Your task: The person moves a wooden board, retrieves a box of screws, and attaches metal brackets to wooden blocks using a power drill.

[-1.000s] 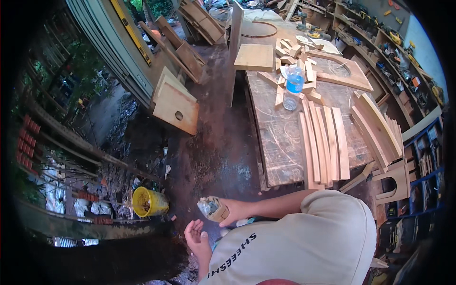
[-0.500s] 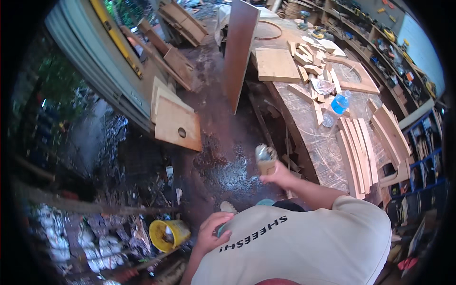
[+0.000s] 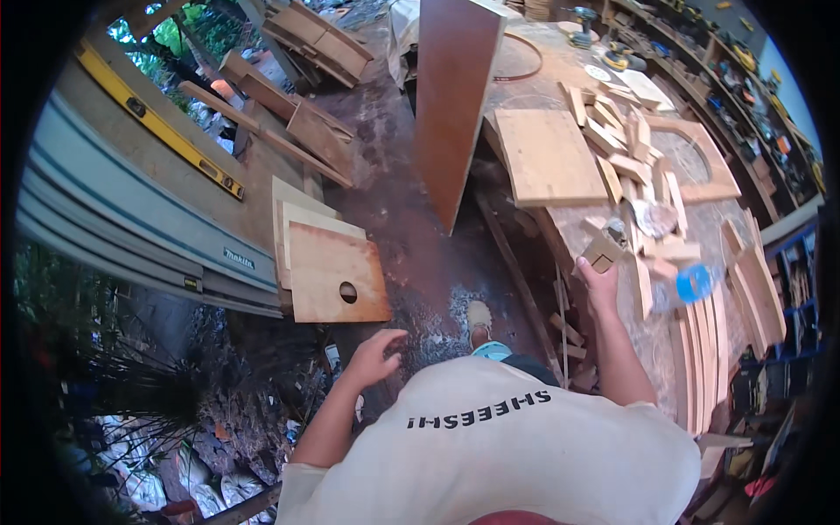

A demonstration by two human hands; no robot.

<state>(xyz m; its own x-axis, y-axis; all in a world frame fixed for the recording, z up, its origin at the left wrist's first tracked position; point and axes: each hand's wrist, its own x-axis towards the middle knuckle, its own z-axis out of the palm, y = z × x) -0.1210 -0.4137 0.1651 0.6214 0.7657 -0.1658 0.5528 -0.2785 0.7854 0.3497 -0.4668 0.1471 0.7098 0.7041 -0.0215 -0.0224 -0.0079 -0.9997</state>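
Head view: pale shirt (image 3: 499, 451) hides most of wearer's legs (image 3: 480, 336). Left hand (image 3: 376, 357) out front-left, empty, fingers loosely bent. Right arm (image 3: 625, 360) stretched forward, right hand (image 3: 598, 282) gripping tan boxy object (image 3: 602, 254) by workbench (image 3: 652, 350) edge; I can't make out its grey top.

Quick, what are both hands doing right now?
Left hand: open, fingers loosely bent, holding nothing that shows.
Right hand: closed on a small brown box.

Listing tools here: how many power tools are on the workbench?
2: an upright drill and, just nearer, a yellow-black tool; both beyond the flat board. Others may be hidden.
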